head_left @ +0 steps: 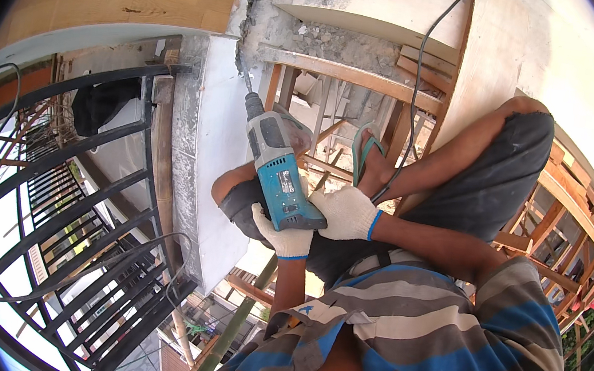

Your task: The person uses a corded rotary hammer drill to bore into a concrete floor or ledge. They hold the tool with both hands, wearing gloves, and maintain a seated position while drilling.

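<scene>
Striped shirt [399,314] closest to the camera, the wearer's own torso, dark trousers [480,184] beyond it, knee bent out on the right. Teal-and-grey power drill [284,184] mid-view, in front of the torso, angled up and slightly left. Gloved left hand [283,238] at the drill's rear left, fingers grasping the housing from below. Gloved right hand [345,214] at the rear right, fingers curled in against the grip end; part of them hidden behind the body, trigger finger can't be told.

Drill bit [245,78] points at the broken masonry edge [240,51] at the top of the white panel [214,139]. Tip looks right at the edge; contact can't be confirmed, nor whether the drill is running.

Step in hand, by judgement: boring or chipping along that rough edge. The move calls for a firm two-handed hold, bit kept in line with the edge, and pressure from behind.

Black cable [416,89] hangs from the top down to beside the right glove; its end is hidden. Sandalled foot [371,161] near the cable, under the wooden crossbar [353,75]. Black metal railing [150,106] on the left, well apart from the drill.
</scene>
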Demonstrator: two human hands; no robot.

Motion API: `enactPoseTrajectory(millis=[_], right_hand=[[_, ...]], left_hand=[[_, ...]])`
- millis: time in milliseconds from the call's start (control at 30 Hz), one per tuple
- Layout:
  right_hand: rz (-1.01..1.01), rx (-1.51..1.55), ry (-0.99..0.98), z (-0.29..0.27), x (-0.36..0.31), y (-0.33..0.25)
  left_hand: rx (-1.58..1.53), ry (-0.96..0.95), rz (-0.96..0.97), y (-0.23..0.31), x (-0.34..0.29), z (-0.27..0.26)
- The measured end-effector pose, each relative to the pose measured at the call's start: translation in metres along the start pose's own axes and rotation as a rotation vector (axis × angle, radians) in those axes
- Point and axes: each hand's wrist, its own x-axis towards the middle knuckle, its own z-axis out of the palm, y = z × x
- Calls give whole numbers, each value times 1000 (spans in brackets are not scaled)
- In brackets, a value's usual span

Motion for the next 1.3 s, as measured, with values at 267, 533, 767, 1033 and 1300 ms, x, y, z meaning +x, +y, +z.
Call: enactPoseTrajectory(millis=[267,533,767,1033,1300], right_hand=[[-35,-180,-10,-48,-17,23],[-74,-350,-59,-69,-31,29],[27,-587,117,-61,-58,1],[-163,-492,35,-104,-75,9],[-242,-621,-43,-140,-52,18]], left_hand=[[396,-118,-265,6,61,15],[248,-373,-398,-15,136,-2],[9,-370,-448,-37,99,7],[2,-596,-427,-51,75,13],[-99,-501,-426,-62,91,35]])
